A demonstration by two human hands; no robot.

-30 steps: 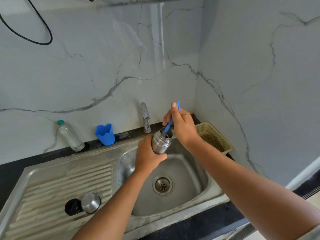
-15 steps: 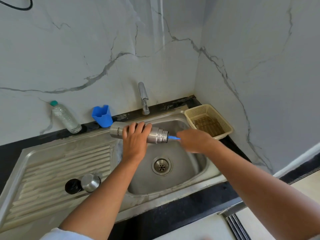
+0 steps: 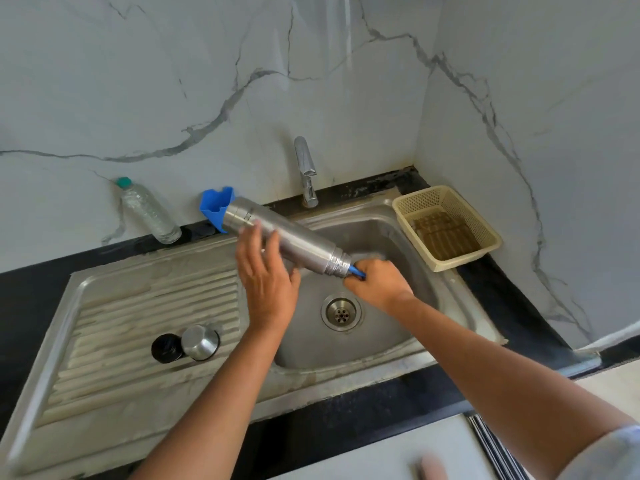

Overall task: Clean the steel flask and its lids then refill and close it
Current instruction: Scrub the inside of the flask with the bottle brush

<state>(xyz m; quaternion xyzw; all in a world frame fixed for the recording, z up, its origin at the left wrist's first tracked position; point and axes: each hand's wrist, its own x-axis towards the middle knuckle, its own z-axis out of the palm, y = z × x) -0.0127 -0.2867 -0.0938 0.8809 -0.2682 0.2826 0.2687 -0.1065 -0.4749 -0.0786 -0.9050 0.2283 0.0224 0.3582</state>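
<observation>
**Flask held slantwise over the basin, brush handle at its mouth**

The long cylindrical steel flask lay almost level in the air above the 11 o'clock rim of the stainless steel sink basin. Its base pointed to 10 o'clock and its open neck to 4 o'clock. The left grip, a bare hand, was wrapped round the flask's middle, fingers over the top and thumb below. The right grip was curled tight round a thin blue plastic brush handle. Only a short stub of the handle showed between the fist and the flask's mouth.

A small dark mark sat on the flask near its base, too blurred to read. No other writing could be made out.

On the ribbed steel drainboard, at 8 o'clock from the round drain, a round black inner lid and a domed steel outer lid stood touching. On the black bench along the marble wall were:

- a clear plastic bottle with a green cap at 10 o'clock
- a blue plastic holder just behind the flask's base
- a chrome tap at 12 o'clock
- a beige perforated plastic basket at 2 o'clock
</observation>
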